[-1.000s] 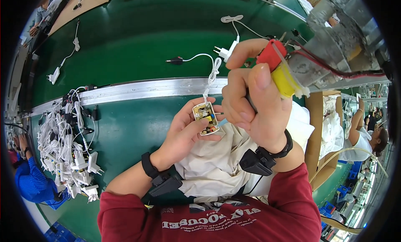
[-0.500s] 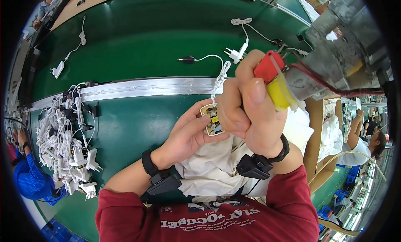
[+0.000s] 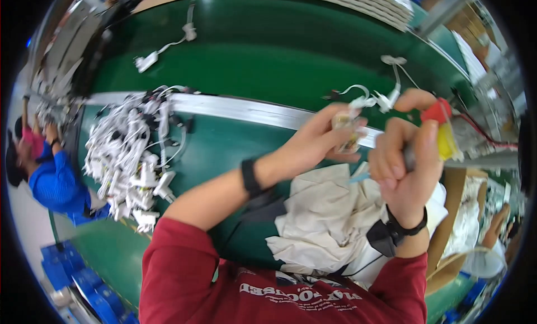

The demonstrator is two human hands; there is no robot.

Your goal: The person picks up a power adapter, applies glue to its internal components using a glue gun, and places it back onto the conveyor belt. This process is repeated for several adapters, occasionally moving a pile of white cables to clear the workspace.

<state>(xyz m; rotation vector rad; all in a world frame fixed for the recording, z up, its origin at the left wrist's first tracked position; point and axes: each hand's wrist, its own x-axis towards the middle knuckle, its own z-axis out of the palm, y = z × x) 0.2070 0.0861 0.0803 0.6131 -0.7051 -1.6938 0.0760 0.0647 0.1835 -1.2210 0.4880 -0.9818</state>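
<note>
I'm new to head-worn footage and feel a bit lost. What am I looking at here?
There is no robot, just a person's two bare hands. The view looks down from a fisheye camera worn on the person's head, so straight edges bend.

The left hand holds a small open case with parts showing inside. The right hand is curled beside a red part and a yellow part; blur hides what it may grip.

On the green surface, a heap of white plugs and cables lies to the left. A crumpled cream cloth lies near the person's body. Beyond the metal strip lies another white plug.
</note>
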